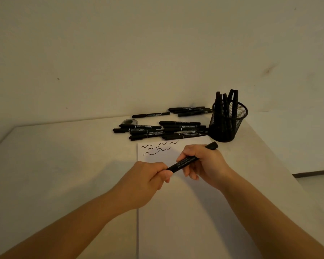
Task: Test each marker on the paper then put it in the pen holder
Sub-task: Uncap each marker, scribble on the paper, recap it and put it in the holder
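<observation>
Both my hands hold one black marker slantwise above the white paper. My right hand grips its barrel near the upper end, whose tip points toward the pen holder. My left hand pinches its lower end, where the cap is hidden by my fingers. Several black squiggles mark the paper's far edge. The black mesh pen holder stands at the back right with several markers upright in it. A pile of loose black markers lies behind the paper.
The white table meets a pale wall at the back; its right edge runs diagonally past the pen holder. A few more markers lie against the wall. A small roll of tape sits beside the pile.
</observation>
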Demonstrator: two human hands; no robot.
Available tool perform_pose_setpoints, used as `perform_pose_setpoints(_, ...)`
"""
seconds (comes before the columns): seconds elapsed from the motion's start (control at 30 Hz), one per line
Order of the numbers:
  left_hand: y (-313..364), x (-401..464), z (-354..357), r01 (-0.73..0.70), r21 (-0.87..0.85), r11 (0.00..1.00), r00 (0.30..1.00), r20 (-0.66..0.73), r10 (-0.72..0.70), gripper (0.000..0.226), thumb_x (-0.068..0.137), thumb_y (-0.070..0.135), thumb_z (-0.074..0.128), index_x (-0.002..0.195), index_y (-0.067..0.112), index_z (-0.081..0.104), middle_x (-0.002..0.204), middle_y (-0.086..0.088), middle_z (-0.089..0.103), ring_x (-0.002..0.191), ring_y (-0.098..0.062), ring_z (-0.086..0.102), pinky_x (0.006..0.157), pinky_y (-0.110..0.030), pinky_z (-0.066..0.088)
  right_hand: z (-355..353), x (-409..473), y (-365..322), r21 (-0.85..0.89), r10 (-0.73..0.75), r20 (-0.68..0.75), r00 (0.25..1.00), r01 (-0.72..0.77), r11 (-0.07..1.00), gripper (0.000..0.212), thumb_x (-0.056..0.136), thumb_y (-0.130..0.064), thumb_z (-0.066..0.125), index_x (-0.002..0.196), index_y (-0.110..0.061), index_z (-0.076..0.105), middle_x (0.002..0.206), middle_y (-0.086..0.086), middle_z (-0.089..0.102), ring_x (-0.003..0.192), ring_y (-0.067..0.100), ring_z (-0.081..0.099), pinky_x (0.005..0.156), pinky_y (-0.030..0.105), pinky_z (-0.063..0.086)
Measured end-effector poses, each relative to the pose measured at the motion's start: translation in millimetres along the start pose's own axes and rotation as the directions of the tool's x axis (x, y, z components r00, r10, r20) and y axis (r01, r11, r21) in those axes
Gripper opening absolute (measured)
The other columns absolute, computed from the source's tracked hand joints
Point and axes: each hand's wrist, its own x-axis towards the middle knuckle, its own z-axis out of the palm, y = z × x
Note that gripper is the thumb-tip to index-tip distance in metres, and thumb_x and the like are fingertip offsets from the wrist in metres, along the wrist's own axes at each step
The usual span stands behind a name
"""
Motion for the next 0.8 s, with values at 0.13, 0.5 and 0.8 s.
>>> perform_pose_setpoints(0.13,2,-2,3,0.023,-0.101,0.995,1.0,0.021,-0.021,0.031,0.093,0.031,0.044,0.063,0.034,0.052,0.045,0.013,0.049,0.044,-0.005,0.041,0.048,-0.022,0.037,-4,0,1,-0.016,-0.074,0.068,0.995,0.075,0.997,0.038,0.088,-0.007,0.043,0.061,-0.007,0.069,0.045,0.011,0.056,0.033,0.017,0.043,0.034,0.02,0.036)
perform_pose_setpoints(0.5,-4,-19,-13,0.405,-0.678,0.614,0.912,0.35,-0.215,0.032,0.081,0.041,0.046,0.061,0.019,0.054,0.044,0.011,0.035,0.037,-0.001,0.028,0.035,-0.011,0.027,-44,1,-9,0.189,-0.161,-0.124,0.979,0.183,0.965,0.013,0.052,-0.017,0.056,0.041,-0.011,0.057,0.036,0.001,0.041,0.027,0.01,0.033,0.031,0.01,0.02)
perform_pose_setpoints(0.8,-30,10,-12,0.214,-0.633,0.744,0.956,-0.022,-0.294,0.034,0.091,0.043,0.036,0.07,0.021,0.052,0.047,0.01,0.044,0.045,-0.004,0.043,0.05,-0.019,0.035,-47,14,20,-0.267,-0.208,-0.523,0.826,0.073,0.961,0.033,0.093,-0.031,0.046,0.07,-0.023,0.068,0.062,-0.007,0.069,0.075,0.006,0.061,0.081,0.03,0.044)
